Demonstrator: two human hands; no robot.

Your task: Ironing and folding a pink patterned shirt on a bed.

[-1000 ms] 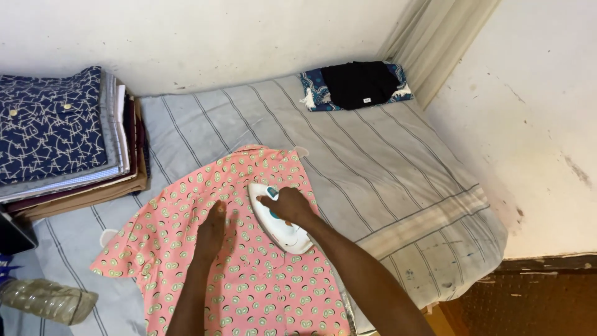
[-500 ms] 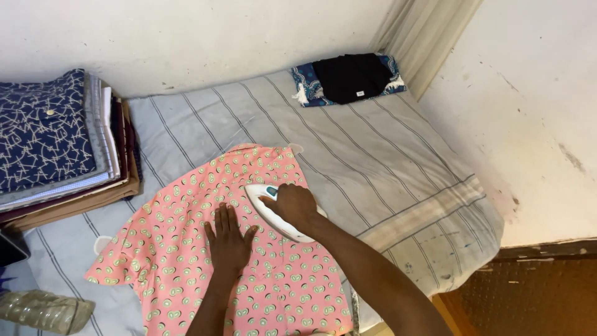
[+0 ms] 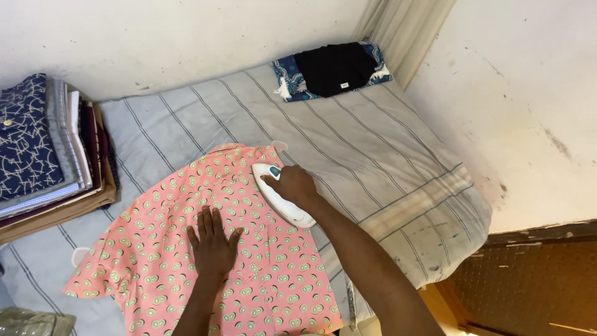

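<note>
Two bare forearms come up from the bottom edge, no sleeves showing anywhere along them. The left hand (image 3: 212,244) carries no ring, no watch, no band at the wrist; its fingers are long, with short nails. The right hand (image 3: 292,185) is just as plain, nothing at the wrist either. The right forearm looks lean and long, bare as far as the frame's bottom edge. No gloves on either hand.

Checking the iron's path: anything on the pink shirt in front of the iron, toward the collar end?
Nothing visible. The right hand grips the white iron near the pink shirt's far edge; only bare shirt fabric, then striped sheet, lies beyond its tip. The left hand lies flat on the shirt beside the iron, apart from it.
</note>
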